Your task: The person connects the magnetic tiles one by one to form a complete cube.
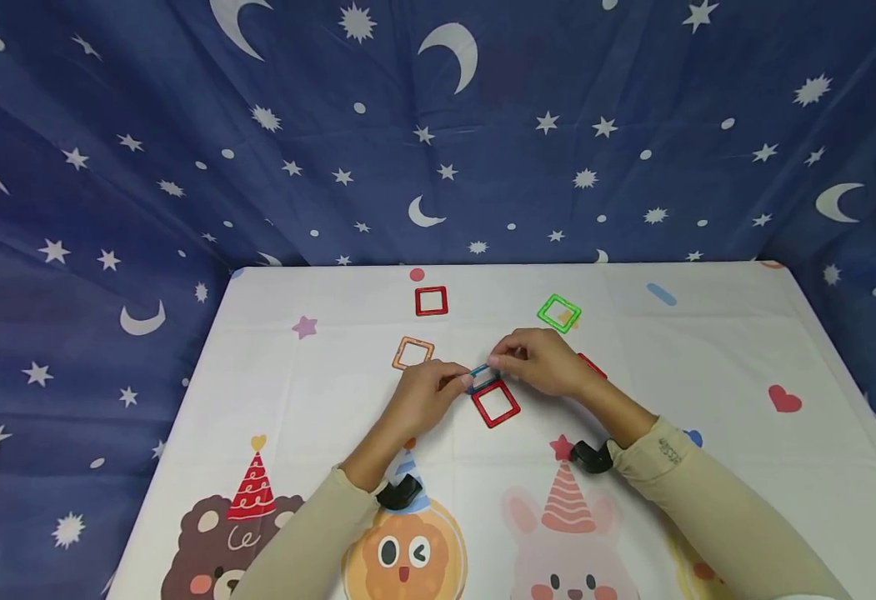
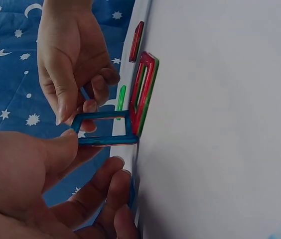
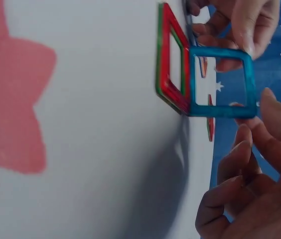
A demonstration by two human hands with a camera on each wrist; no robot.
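Note:
A blue square magnetic tile (image 3: 222, 111) stands up from one edge of a red square tile (image 1: 495, 404) that lies flat. In the wrist views a green layer (image 2: 148, 102) shows under the red one. My left hand (image 1: 426, 398) pinches the blue tile near its upper left corner, thumb on the frame. At the other upper corner is my right hand (image 1: 546, 362), one fingertip behind the frame and the thumb close against its edge. The right wrist view shows the blue frame's open middle, with fingers partly behind it.
An orange square tile (image 1: 413, 353) lies beyond the left hand, with a red tile (image 1: 431, 301) farther back. A green tile (image 1: 559, 313) lies beyond the right hand. Another red tile (image 1: 592, 365) is partly hidden by the right forearm. A starry blue curtain (image 1: 513, 167) hangs behind the table.

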